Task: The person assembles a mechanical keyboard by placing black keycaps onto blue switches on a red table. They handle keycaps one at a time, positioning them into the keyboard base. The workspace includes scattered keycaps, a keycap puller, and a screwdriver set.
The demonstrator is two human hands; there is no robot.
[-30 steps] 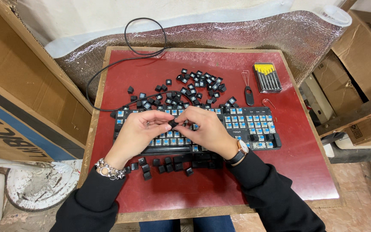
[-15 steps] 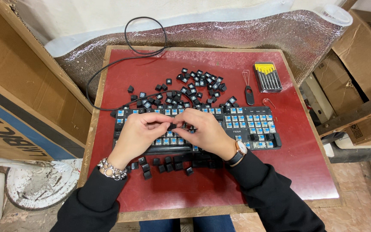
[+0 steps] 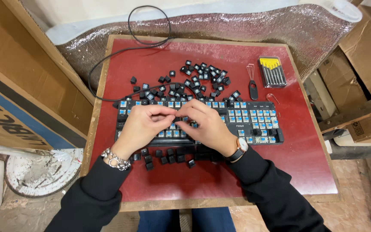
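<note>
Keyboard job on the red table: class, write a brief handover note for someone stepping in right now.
Left hand and right hand meet over the middle of the black keyboard with blue switches; whether they pinch a keycap is hidden.
Done: nearly all keys stripped. Loose black keycaps lie behind the keyboard, more in front.
Left: the few remaining caps.
Black wire keycap puller and yellow-handled screwdriver set sit to the right, behind the keyboard.

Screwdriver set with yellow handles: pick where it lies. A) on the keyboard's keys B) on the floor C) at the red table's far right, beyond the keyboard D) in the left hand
C: the screwdriver set lies on the red table, beyond the keyboard's right end.
</note>
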